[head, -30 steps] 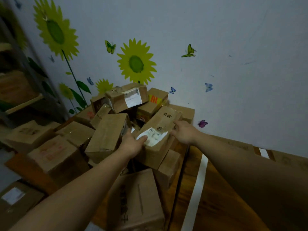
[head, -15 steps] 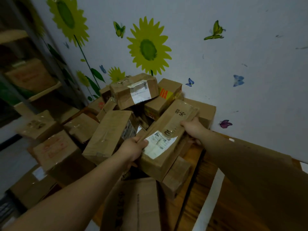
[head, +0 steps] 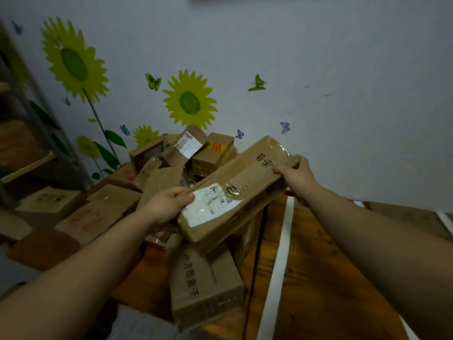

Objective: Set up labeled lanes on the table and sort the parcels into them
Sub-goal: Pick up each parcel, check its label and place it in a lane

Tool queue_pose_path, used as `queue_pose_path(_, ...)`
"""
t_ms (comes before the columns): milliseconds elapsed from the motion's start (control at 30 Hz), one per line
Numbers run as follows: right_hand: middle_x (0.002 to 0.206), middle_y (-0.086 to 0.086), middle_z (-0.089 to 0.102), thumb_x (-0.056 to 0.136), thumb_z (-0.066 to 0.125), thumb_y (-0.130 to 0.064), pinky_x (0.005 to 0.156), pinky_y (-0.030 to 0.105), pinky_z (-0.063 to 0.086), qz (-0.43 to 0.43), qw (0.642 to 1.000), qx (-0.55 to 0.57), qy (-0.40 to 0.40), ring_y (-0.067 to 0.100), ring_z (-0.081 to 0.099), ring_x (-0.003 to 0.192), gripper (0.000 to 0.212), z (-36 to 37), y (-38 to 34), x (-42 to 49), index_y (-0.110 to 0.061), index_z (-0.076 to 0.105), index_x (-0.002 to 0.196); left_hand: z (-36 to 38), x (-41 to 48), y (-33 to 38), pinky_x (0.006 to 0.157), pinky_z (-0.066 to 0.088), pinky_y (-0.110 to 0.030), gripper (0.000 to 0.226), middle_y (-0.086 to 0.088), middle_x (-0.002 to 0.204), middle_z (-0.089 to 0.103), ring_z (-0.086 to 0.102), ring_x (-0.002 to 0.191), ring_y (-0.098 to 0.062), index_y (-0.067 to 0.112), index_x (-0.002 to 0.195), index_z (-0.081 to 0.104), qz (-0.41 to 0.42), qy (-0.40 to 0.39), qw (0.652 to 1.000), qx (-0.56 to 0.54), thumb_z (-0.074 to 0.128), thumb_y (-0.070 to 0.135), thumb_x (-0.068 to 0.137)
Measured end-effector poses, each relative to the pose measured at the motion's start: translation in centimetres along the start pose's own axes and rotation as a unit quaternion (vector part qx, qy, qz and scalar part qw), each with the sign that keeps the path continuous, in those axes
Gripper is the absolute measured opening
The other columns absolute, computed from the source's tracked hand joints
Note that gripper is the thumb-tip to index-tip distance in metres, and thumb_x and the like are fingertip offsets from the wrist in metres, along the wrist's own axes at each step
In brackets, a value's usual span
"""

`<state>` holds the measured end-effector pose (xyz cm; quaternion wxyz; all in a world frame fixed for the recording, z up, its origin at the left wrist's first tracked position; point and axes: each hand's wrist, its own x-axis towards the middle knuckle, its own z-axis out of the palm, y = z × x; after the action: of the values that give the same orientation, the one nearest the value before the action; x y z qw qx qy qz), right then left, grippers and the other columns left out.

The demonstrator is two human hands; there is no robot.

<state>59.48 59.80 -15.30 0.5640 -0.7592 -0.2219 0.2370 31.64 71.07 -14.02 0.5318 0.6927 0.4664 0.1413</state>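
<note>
Left grip (head: 166, 204) is pinching the near end of the long parcel (head: 247, 180), thumb on its white label (head: 212, 206). Right grip (head: 294, 176) is clamping the far end, fingers curled over the edge. Parcel is hanging tilted just above the right side of the parcel pile (head: 157, 168). Right of the pile, a white tape strip (head: 282, 246) is running across the wooden worktop (head: 318, 278). Behind the pile, sunflower decals (head: 190, 101) are showing on the wall.

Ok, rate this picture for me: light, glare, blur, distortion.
Head view: dim, bluish light throughout. Head view: bright glare on the clear tape of the long parcel, which the left hand and right hand grip. Head view: the wide lens stretches both forearms toward the lower corners. Head view: the shelves at far left are dark and soft.
</note>
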Motion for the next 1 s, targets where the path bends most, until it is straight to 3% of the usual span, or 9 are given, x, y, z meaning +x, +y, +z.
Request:
queue_pose_path(67, 0.118, 0.006, 0.053, 0.082, 0.07, -0.023, 0.081, 0.044, 0.056, -0.006, 0.998, 0.065, 0.02, 0.019, 0.056, 0.092, 0.045, -1.2, -0.1, -4.0, -0.021, 0.042, 0.117, -0.5, -1.8, 0.1, 0.066, 0.053, -0.031, 0.021, -0.009, 0.103, 0.068, 0.065, 0.083, -0.021, 0.019, 0.113, 0.063, 0.045, 0.029, 0.998, -0.012, 0.057, 0.024, 0.094)
queue_pose_path(167, 0.105, 0.003, 0.053, 0.083, 0.069, -0.017, 0.079, 0.041, 0.056, -0.004, 0.987, 0.137, 0.079, 0.017, 0.055, 0.088, 0.037, -2.4, -0.5, -9.3, -0.019, 0.043, 0.109, -0.5, -4.2, 0.9, 0.083, 0.05, -0.033, 0.054, -0.006, 0.125, 0.052, 0.057, 0.098, -0.02, 0.013, 0.128, 0.049, 0.07, 0.149, 0.98, -0.11, 0.074, 0.024, 0.081)
queue_pose_path(233, 0.101, 0.003, 0.053, 0.082, 0.067, -0.014, 0.081, 0.042, 0.056, 0.005, 0.973, 0.197, 0.123, 0.019, 0.056, 0.091, 0.033, -3.3, -0.9, -12.2, -0.02, 0.045, 0.107, -0.4, -5.8, 1.4, 0.085, 0.051, -0.038, 0.07, -0.008, 0.118, 0.052, 0.057, 0.099, -0.026, 0.009, 0.122, 0.049, 0.046, 0.206, 0.959, -0.187, 0.083, 0.037, 0.068)
queue_pose_path(300, 0.1, 0.004, 0.056, 0.082, 0.066, -0.011, 0.075, 0.039, 0.057, 0.007, 0.953, 0.254, 0.164, 0.02, 0.058, 0.09, 0.031, -4.8, -1.6, -14.6, -0.019, 0.048, 0.107, 0.1, -7.1, 2.0, 0.067, 0.056, -0.034, 0.05, -0.015, 0.101, 0.066, 0.067, 0.083, -0.027, 0.002, 0.105, 0.059, 0.064, 0.158, 0.949, -0.265, 0.079, 0.034, 0.072)
queue_pose_path(367, 0.095, 0.005, 0.056, 0.084, 0.064, -0.007, 0.065, 0.033, 0.055, -0.003, 0.934, 0.297, 0.198, 0.018, 0.059, 0.083, 0.028, -6.7, -2.4, -16.6, -0.016, 0.049, 0.106, 1.0, -9.0, 2.4, 0.051, 0.052, -0.025, 0.022, -0.014, 0.091, 0.068, 0.068, 0.062, -0.016, 0.007, 0.108, 0.062, 0.098, 0.074, 0.943, -0.311, 0.064, 0.014, 0.088)
queue_pose_path(500, 0.107, 0.007, 0.058, 0.086, 0.064, -0.013, 0.08, 0.038, 0.058, -0.049, 0.928, 0.294, 0.225, 0.021, 0.063, 0.093, 0.028, -10.6, -2.2, -19.9, -0.024, 0.048, 0.106, 3.8, -11.5, 2.6, 0.059, 0.049, -0.035, 0.078, 0.001, 0.121, 0.057, 0.063, 0.092, -0.024, 0.047, 0.143, 0.025, 0.15, -0.077, 0.949, -0.265, 0.052, -0.003, 0.09)
queue_pose_path(600, 0.121, 0.003, 0.053, 0.089, 0.06, -0.027, 0.093, 0.044, 0.052, -0.113, 0.949, 0.188, 0.227, 0.023, 0.059, 0.107, 0.031, -14.1, -1.1, -22.4, -0.037, 0.043, 0.112, 6.9, -13.1, 3.9, 0.07, 0.052, -0.045, 0.09, 0.002, 0.128, 0.053, 0.061, 0.097, -0.026, 0.047, 0.146, 0.014, 0.181, -0.057, 0.942, -0.276, 0.051, -0.01, 0.088)
queue_pose_path(733, 0.11, -0.009, 0.052, 0.094, 0.055, -0.029, 0.095, 0.038, 0.047, -0.157, 0.953, 0.087, 0.245, 0.015, 0.052, 0.109, 0.039, -21.0, 1.1, -26.2, -0.031, 0.039, 0.13, 13.0, -16.1, 6.8, 0.078, 0.053, -0.046, 0.079, -0.003, 0.13, 0.048, 0.058, 0.099, -0.026, 0.024, 0.146, 0.017, 0.221, -0.002, 0.934, -0.279, 0.054, -0.011, 0.086)
queue_pose_path(1000, 0.13, -0.006, 0.047, 0.093, 0.059, -0.029, 0.1, 0.033, 0.038, -0.157, 0.945, 0.002, 0.287, 0.012, 0.043, 0.119, 0.062, -39.6, 7.8, -34.1, -0.027, 0.025, 0.144, 30.6, -24.3, 11.2, 0.073, 0.052, -0.035, 0.068, 0.0, 0.126, 0.047, 0.059, 0.096, -0.019, 0.036, 0.144, 0.026, 0.237, -0.121, 0.927, -0.263, 0.05, -0.001, 0.093)
